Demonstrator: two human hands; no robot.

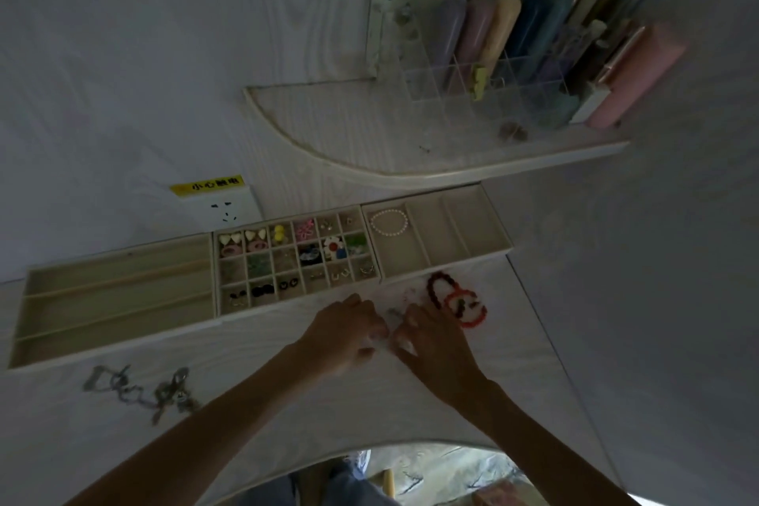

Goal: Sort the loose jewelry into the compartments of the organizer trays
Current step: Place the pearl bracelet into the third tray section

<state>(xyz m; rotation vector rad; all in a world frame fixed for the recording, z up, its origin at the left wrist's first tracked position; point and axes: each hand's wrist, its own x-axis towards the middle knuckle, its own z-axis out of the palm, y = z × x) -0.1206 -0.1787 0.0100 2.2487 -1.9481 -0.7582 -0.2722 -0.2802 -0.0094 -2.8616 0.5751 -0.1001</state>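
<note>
Three beige organizer trays stand in a row at the back of the white table. The left tray (111,300) has long slots. The middle grid tray (295,259) holds earrings and small charms. The right tray (443,230) holds a pearl bracelet (388,222) in its left slot. My left hand (349,325) and my right hand (427,337) meet just in front of the trays, both pinching a small pale translucent piece (392,318) between them. Dark red and red bead bracelets (456,300) lie beside my right hand.
A silvery chain with keys or charms (139,386) lies on the table at the front left. A wall socket (224,207) sits behind the trays. A shelf (410,144) above carries a clear rack of coloured tubes (513,53). The table's curved front edge is near me.
</note>
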